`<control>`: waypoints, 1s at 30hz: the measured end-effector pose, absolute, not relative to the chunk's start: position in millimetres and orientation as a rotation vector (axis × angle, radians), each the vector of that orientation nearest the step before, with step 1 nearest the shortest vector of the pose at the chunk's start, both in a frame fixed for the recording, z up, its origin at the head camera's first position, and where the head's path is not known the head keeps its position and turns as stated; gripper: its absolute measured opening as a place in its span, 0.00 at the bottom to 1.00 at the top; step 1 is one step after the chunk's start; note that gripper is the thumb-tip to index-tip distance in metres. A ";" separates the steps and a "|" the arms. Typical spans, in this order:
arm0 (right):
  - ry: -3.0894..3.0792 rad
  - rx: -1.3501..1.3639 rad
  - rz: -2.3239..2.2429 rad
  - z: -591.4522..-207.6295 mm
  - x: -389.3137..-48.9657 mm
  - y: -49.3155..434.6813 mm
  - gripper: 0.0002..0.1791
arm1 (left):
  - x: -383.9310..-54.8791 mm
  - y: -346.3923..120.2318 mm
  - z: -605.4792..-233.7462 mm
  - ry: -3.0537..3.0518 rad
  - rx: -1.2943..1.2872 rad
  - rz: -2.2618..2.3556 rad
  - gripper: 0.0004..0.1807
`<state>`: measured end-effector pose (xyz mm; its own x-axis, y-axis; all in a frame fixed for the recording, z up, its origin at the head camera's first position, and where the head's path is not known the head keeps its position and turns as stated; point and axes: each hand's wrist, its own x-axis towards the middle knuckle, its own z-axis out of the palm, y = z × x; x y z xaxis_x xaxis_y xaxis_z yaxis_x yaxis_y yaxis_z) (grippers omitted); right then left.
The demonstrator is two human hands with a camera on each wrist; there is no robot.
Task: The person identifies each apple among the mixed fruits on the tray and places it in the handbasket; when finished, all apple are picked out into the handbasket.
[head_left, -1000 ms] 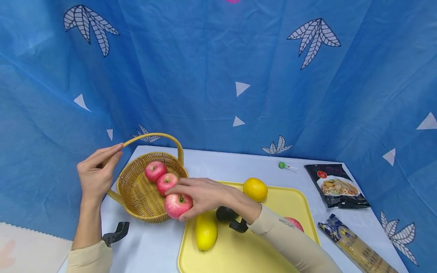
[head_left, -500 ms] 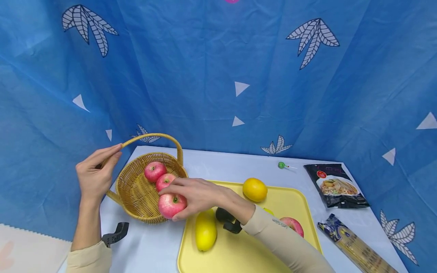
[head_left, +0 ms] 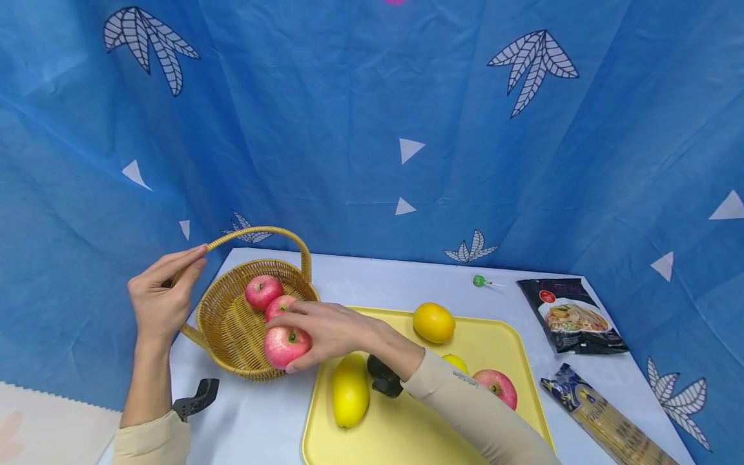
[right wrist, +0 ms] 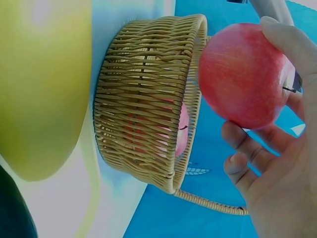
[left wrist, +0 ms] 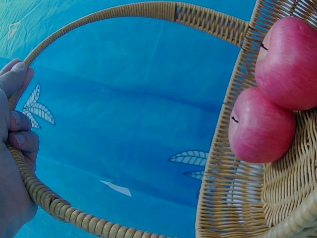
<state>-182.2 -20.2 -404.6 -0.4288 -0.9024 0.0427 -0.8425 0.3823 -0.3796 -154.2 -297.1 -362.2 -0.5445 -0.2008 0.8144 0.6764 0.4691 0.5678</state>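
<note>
My left hand (head_left: 163, 294) grips the arched handle (left wrist: 99, 15) of a round wicker basket (head_left: 241, 342), its fingers curled round the rod. Inside the basket lie two red apples: one (head_left: 264, 292) towards the back, and another (head_left: 281, 306) partly covered by the right fingers. A third apple (right wrist: 245, 74) is pinched between the thumb and fingers of my right hand (head_left: 331, 332), stem facing up in the head view. That apple hangs above the basket's right rim; the right wrist view shows it just outside the opening.
A yellow tray (head_left: 424, 426) at right holds a yellow mango-like fruit (head_left: 350, 391), an orange-yellow fruit (head_left: 434, 323), another apple (head_left: 496, 389), a partly hidden yellow fruit (head_left: 456, 362) and something dark. Beyond lie a lollipop (head_left: 479, 281), a black food packet (head_left: 574, 315) and a noodle pack (head_left: 604, 413).
My right hand has carried its apple left, from beside the rim to over the basket's right side. The apple on the tray shows more now. My left hand keeps its grip on the handle.
</note>
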 end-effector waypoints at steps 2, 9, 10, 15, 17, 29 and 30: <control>2.464 -1.564 -0.517 -405.9 -182.9 -22.2 0.42 | -153.9 -296.3 -361.8 -1.809 -0.396 -1.207 0.11; 2.476 -1.560 -0.509 -409.6 -185.4 -30.1 0.42 | -153.4 -294.7 -360.4 -1.816 -0.400 -1.200 0.11; 2.477 -1.559 -0.515 -409.9 -186.0 -31.6 0.41 | -153.4 -294.6 -360.3 -1.814 -0.402 -1.199 0.11; 2.468 -1.541 -0.526 -411.1 -188.5 -40.1 0.42 | -153.6 -294.7 -359.8 -1.816 -0.405 -1.192 0.10; 2.463 -1.541 -0.513 -411.0 -189.1 -44.2 0.42 | -153.0 -295.4 -360.1 -1.817 -0.404 -1.193 0.11; 2.477 -1.497 -0.458 -415.4 -192.4 -58.0 0.42 | -154.3 -296.7 -361.1 -1.804 -0.418 -1.212 0.11; 2.469 -1.484 -0.466 -416.3 -192.9 -58.7 0.42 | -154.2 -296.7 -361.1 -1.806 -0.417 -1.211 0.11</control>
